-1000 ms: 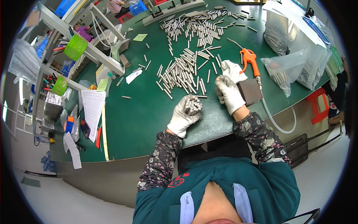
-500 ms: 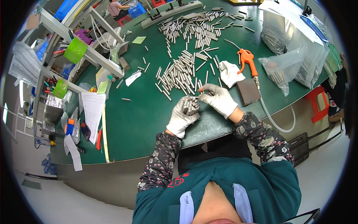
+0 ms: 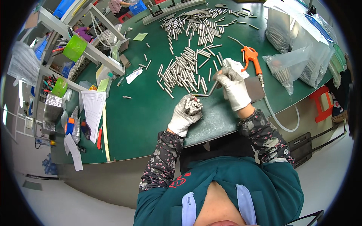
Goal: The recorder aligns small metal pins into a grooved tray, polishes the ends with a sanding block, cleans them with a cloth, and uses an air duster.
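My left hand [image 3: 179, 119], in a white glove, is closed around an upright bundle of short metal rods [image 3: 193, 107], their ends facing up. To its right, my gloved right hand [image 3: 235, 92] is raised and pinches a single metal rod [image 3: 213, 88], which slants down from the fingertips. One loose rod [image 3: 200, 95] lies on the green table just beyond my left hand. Past both hands spreads a heap of similar rods [image 3: 183, 71], with a second heap [image 3: 203, 29] farther back.
A brown block [image 3: 255, 89], a white cloth [image 3: 234, 64] and an orange air blow gun [image 3: 250, 57] with a hose lie at the right. Plastic bags of rods [image 3: 282, 69] stand beyond them. Paper sheets [image 3: 92, 113] and a red pen [image 3: 99, 138] lie left, beside a shelf rack [image 3: 98, 56].
My right hand has moved up and right, away from the bundle, and now shows a rod in its fingers. My left hand stays nearly in place, holding the bundle.
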Action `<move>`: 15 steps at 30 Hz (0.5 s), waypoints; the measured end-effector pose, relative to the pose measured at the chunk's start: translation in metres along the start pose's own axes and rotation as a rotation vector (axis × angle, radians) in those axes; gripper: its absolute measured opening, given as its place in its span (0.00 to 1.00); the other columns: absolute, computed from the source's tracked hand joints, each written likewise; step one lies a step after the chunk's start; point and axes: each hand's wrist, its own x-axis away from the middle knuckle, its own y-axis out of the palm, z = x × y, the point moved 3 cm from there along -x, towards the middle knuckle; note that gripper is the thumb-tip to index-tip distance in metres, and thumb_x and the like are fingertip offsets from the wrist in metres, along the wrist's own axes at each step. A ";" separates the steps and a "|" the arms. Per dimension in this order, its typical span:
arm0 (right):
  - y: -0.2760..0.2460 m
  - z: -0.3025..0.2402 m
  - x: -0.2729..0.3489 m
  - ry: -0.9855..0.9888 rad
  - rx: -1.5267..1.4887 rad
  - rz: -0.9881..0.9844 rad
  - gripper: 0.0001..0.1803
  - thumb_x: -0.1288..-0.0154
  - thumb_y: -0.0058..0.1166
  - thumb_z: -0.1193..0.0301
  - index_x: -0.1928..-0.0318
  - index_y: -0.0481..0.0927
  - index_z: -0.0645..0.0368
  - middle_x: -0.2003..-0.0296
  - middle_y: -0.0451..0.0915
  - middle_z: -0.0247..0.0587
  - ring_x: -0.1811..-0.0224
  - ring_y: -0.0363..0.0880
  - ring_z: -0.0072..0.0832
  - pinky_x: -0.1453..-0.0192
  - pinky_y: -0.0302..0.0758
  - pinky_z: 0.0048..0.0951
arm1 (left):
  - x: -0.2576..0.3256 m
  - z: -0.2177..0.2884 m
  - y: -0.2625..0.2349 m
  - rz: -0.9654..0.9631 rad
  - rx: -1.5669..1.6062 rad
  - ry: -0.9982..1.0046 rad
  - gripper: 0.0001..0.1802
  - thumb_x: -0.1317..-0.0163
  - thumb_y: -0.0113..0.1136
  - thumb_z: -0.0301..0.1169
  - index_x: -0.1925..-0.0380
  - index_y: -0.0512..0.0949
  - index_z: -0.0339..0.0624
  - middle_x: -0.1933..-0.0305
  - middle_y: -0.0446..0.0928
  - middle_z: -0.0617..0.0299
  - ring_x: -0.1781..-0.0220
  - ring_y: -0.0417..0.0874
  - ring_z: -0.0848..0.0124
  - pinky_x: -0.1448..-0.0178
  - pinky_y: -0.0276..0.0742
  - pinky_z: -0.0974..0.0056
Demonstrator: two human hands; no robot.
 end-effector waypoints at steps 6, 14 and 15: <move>-0.014 0.021 0.005 0.069 -0.018 -0.001 0.08 0.31 0.45 0.66 0.59 0.71 0.57 0.74 0.75 0.32 0.76 0.68 0.16 0.68 0.68 0.18 | 0.002 -0.001 -0.003 -0.006 -0.143 0.030 0.38 0.61 0.62 0.07 0.47 0.68 0.44 0.56 0.72 0.68 0.57 0.76 0.77 0.52 0.76 0.72; -0.015 0.035 0.014 0.150 -0.019 0.042 0.06 0.36 0.53 0.70 0.63 0.71 0.55 0.76 0.65 0.23 0.76 0.61 0.11 0.72 0.60 0.14 | 0.003 0.000 -0.001 -0.041 -0.203 0.094 0.36 0.59 0.63 0.09 0.47 0.68 0.45 0.57 0.72 0.67 0.57 0.76 0.77 0.52 0.76 0.72; -0.014 0.038 0.014 0.101 0.011 0.024 0.06 0.38 0.56 0.73 0.65 0.71 0.55 0.76 0.64 0.22 0.75 0.61 0.10 0.71 0.60 0.14 | 0.003 0.000 -0.001 -0.036 -0.223 0.077 0.36 0.59 0.63 0.09 0.47 0.68 0.44 0.57 0.72 0.67 0.57 0.76 0.77 0.52 0.76 0.72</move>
